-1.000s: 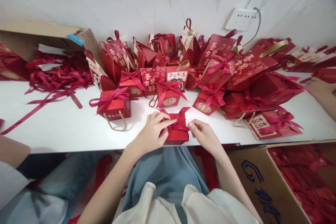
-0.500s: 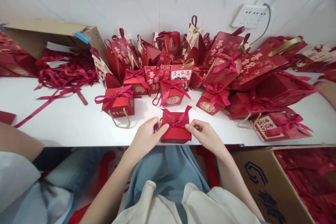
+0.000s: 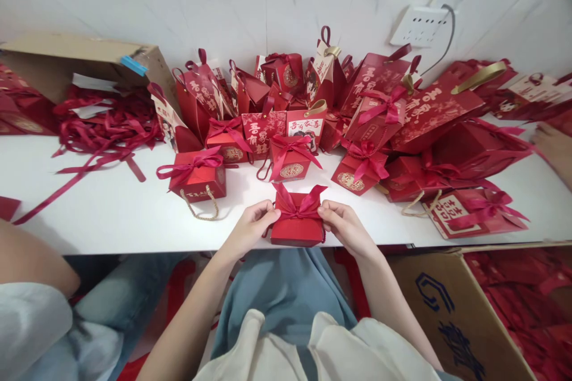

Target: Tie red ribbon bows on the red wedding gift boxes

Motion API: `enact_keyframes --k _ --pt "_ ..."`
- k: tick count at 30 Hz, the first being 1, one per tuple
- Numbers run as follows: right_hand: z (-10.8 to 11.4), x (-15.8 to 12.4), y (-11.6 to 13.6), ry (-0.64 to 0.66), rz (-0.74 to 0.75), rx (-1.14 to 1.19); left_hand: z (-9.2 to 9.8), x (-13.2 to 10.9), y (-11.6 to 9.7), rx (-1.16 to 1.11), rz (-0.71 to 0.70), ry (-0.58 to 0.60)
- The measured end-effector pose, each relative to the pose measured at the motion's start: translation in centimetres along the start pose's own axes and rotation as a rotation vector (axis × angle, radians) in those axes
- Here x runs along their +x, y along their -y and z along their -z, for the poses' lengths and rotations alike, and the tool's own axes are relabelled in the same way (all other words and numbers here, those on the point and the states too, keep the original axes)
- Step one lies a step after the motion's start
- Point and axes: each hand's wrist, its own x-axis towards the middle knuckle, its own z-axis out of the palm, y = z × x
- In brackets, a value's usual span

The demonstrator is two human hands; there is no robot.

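A small red gift box [image 3: 297, 233] sits at the front edge of the white table, with a dark pink ribbon [image 3: 300, 209] tied in a bow across its top. Two ribbon ends stick up toward the back. At the box's left side my left hand [image 3: 254, 225] is closed, thumb and forefinger pinching the left part of the bow. My right hand [image 3: 347, 225] pinches the bow's right part in the same way. The bits of ribbon inside the fingertips are mostly hidden.
Several finished boxes with bows, such as a box with a rope handle [image 3: 199, 174], stand behind. A pile of loose ribbons [image 3: 109, 122] lies left by a cardboard box [image 3: 80, 47]. An open carton [image 3: 429, 303] is below right. Another person's arm [image 3: 33, 259] is at left.
Both hands have drawn slightly apart, pulling the bow's sides outward. The box stays at the table edge. The camera view has shifted a little.
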Motion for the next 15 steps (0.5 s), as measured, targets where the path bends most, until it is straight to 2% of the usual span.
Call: enact_keyframes --k 9,15 --pt "-0.2 0.4 -1.0 -0.056 -0.022 0.193 0.1 0.3 1.1 0.012 -0.078 0.006" --pt "0.5 0.5 -1.6 -0.03 -0.008 0.132 -0.2 0.6 1.5 0.048 -0.115 -0.035"
